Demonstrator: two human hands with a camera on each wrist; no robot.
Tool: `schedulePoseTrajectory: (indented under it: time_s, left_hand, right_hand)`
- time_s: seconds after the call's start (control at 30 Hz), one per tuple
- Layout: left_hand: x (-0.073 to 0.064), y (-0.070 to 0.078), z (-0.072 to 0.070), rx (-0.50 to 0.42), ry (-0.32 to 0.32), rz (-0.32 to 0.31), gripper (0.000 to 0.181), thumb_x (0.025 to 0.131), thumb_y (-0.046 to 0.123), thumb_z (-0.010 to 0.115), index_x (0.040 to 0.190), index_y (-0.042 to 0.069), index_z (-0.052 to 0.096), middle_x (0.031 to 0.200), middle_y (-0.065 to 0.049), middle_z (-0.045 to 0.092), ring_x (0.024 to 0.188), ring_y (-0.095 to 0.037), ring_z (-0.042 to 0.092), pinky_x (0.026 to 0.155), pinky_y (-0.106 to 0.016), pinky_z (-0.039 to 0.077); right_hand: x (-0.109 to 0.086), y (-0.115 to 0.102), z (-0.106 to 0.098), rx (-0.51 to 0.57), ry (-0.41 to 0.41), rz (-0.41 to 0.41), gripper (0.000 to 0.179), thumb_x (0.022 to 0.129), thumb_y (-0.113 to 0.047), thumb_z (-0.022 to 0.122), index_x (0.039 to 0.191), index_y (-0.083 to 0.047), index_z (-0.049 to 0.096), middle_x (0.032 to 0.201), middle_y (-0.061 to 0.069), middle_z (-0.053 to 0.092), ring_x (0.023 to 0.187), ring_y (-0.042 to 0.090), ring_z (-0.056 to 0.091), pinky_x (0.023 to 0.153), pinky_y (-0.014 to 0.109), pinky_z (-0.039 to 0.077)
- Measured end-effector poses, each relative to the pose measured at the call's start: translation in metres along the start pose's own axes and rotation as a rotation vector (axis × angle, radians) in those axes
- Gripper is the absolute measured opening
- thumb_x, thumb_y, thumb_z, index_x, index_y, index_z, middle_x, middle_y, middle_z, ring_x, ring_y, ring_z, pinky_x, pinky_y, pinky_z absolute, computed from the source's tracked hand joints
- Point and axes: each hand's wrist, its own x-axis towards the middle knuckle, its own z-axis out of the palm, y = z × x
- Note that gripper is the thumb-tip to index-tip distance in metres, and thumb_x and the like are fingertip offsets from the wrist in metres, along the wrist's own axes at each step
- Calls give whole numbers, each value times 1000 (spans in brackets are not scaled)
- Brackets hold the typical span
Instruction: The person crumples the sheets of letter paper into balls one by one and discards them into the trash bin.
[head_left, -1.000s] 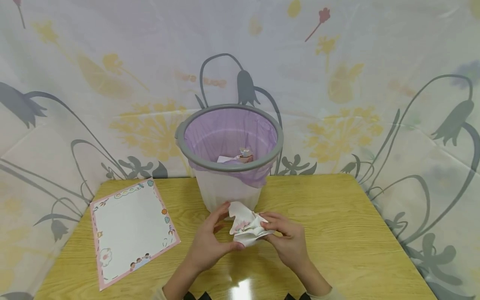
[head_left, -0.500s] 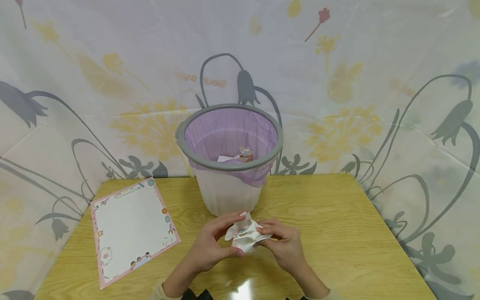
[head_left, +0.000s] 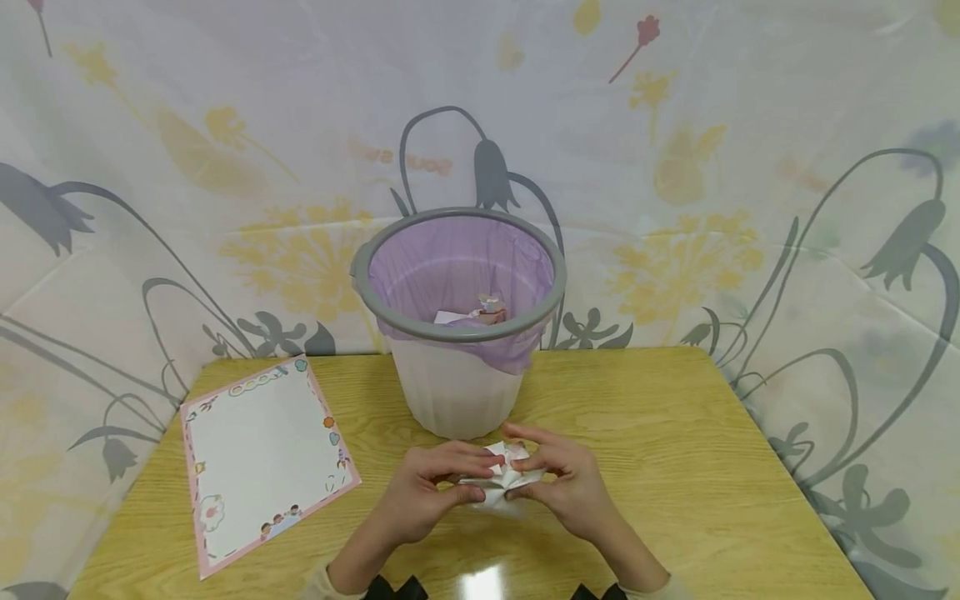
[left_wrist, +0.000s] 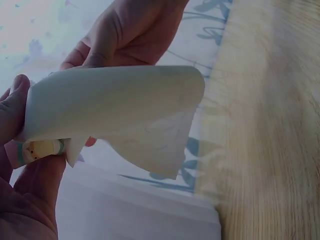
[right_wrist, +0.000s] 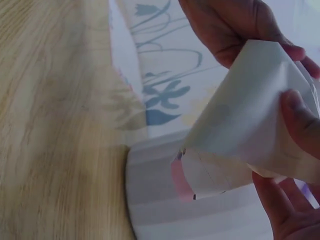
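Both hands hold a crumpled, folded sheet of paper (head_left: pixel 501 497) just in front of the bin, low over the table. My left hand (head_left: pixel 427 492) pinches its left side between thumb and fingers; my right hand (head_left: pixel 562 483) pinches the right side. In the left wrist view the paper (left_wrist: pixel 115 100) shows a plain rounded fold and a small printed figure near the fingers. From the right wrist the paper (right_wrist: pixel 240 105) shows a pink printed edge. A white bin (head_left: pixel 457 392) with a grey rim and purple liner stands behind the hands, with paper scraps (head_left: pixel 487 310) inside.
A flat sheet of paper (head_left: pixel 262 458) with a pink decorated border lies on the left of the wooden table (head_left: pixel 660 467). Behind the table hangs a flower-patterned cloth (head_left: pixel 562 108).
The paper has been crumpled smaller and brought slightly nearer the person. The left fingers have come over its top, closer to the right hand. The bin and the flat sheet have not moved.
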Motion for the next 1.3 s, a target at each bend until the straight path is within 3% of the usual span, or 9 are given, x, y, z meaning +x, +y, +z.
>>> schedulePoseTrajectory:
  time_s: [0.23, 0.37, 0.47, 0.53, 0.63, 0.8, 1.0, 1.13, 1.3]
  left_hand:
    - [0, -2, -2, -107, 28, -54, 23, 85, -17, 65, 104, -7, 72, 109, -27, 68, 109, -23, 66, 77, -37, 59]
    - [1, -5, -2, -161, 48, -64, 18, 87, -16, 64, 101, -8, 71, 108, -21, 71, 110, -22, 66, 81, -37, 58]
    - [2, -6, -2, -183, 65, -70, 15, 88, -13, 64, 100, -8, 71, 110, -9, 73, 110, -22, 66, 82, -35, 58]
    - [2, -7, -1, -193, 76, -70, 15, 88, -12, 65, 101, -8, 72, 110, -5, 73, 110, -23, 66, 83, -34, 57]
    - [2, -8, -1, -173, 83, -62, 15, 88, -11, 66, 100, -6, 72, 107, -13, 71, 105, -23, 67, 79, -32, 58]
    - [2, -10, 0, -72, 104, -59, 8, 85, -7, 71, 93, -5, 72, 99, -22, 64, 99, -21, 64, 75, -32, 58]
    - [4, -10, -1, 44, 126, -65, 18, 84, -10, 70, 99, -1, 73, 111, -22, 68, 108, -26, 65, 85, -40, 57]
    - [4, -7, 0, 262, 192, -35, 29, 80, -4, 77, 107, 5, 74, 124, -17, 67, 114, -26, 62, 94, -35, 52]
    - [3, -7, 1, 588, 225, 138, 41, 74, 13, 87, 112, 8, 74, 132, -14, 63, 117, -28, 58, 94, -35, 50]
  right_hand:
    - [2, -3, -1, 50, -105, 112, 26, 74, 4, 82, 94, -5, 69, 124, 27, 63, 107, 22, 68, 60, 31, 58]
    - [2, -5, -1, 57, -89, 209, 28, 76, 1, 82, 97, -7, 66, 121, 23, 66, 106, 20, 67, 69, 32, 57]
    - [3, -5, -1, 35, -84, 263, 41, 78, -2, 82, 114, -6, 64, 118, 15, 68, 105, 19, 65, 78, 32, 56]
    - [4, -5, -1, 6, -92, 269, 47, 78, -6, 83, 122, -5, 65, 114, 10, 69, 100, 17, 65, 76, 32, 57]
    - [5, -5, -1, -36, -100, 250, 47, 78, -9, 83, 122, -7, 68, 107, 5, 69, 93, 15, 64, 71, 32, 57]
    - [5, 0, 1, -13, -64, 215, 28, 75, 0, 83, 100, -8, 73, 96, 5, 69, 86, 14, 63, 68, 32, 57]
    - [4, 3, 6, -66, 45, 175, 21, 70, 7, 83, 81, -6, 71, 82, 7, 69, 71, 6, 58, 53, 25, 48]
    - [4, 1, 7, -81, 136, 240, 20, 70, 6, 83, 79, -5, 69, 82, 7, 71, 62, 3, 54, 46, 21, 44]
    - [5, -4, 5, -64, 267, 406, 18, 73, 1, 84, 82, 1, 69, 85, 5, 70, 61, 5, 55, 50, 20, 48]
